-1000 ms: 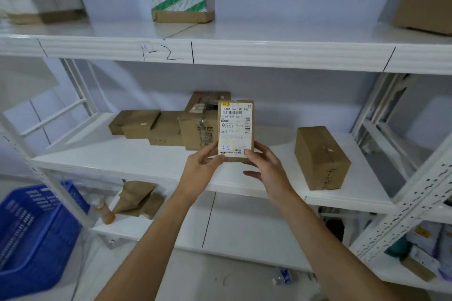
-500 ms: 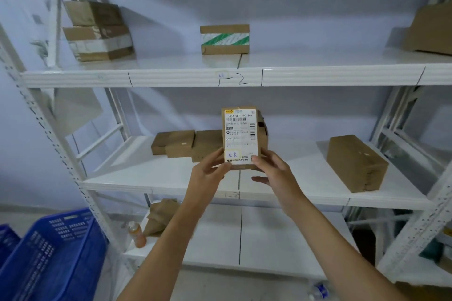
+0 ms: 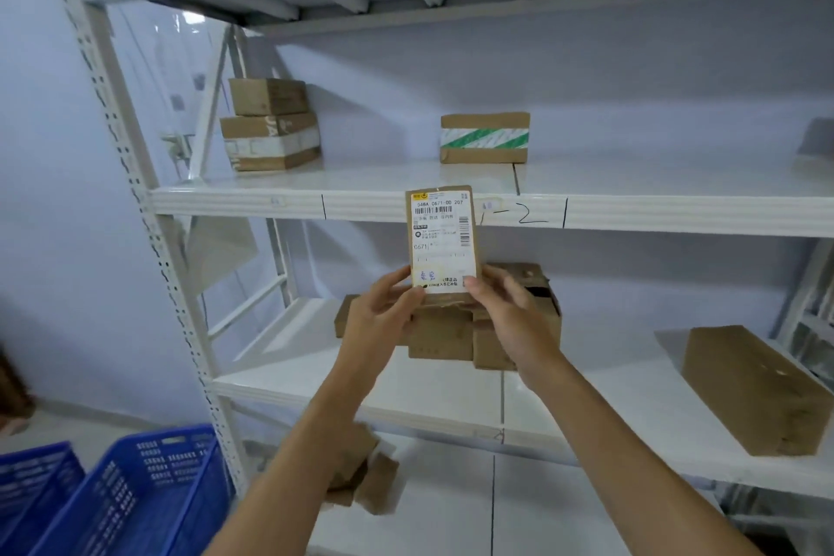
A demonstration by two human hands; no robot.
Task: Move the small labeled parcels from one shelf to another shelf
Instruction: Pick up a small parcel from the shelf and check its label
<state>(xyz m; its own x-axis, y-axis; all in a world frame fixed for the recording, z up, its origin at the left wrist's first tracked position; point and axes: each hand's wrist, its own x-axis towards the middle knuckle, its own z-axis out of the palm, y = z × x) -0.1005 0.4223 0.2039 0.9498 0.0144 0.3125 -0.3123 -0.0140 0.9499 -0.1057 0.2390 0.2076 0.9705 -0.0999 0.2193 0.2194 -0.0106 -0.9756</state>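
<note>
Head view: left hand point(image 3: 383, 312) and right hand point(image 3: 505, 307) pinch the bottom corners of the labeled parcel point(image 3: 442, 237), upright in the air before the "1-2" shelf point(image 3: 677, 212) edge. Label text mostly too blurred to read. More boxes point(image 3: 451, 330) sit on the middle shelf point(image 3: 586, 402) behind the hands.

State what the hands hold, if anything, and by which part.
Both hands, left and right, hold one labelled parcel upright by its bottom corners, label facing the camera.

White metal shelving point(image 3: 451, 203) (perforated uprights) stands against a pale bluish wall point(image 3: 45, 194).
</note>
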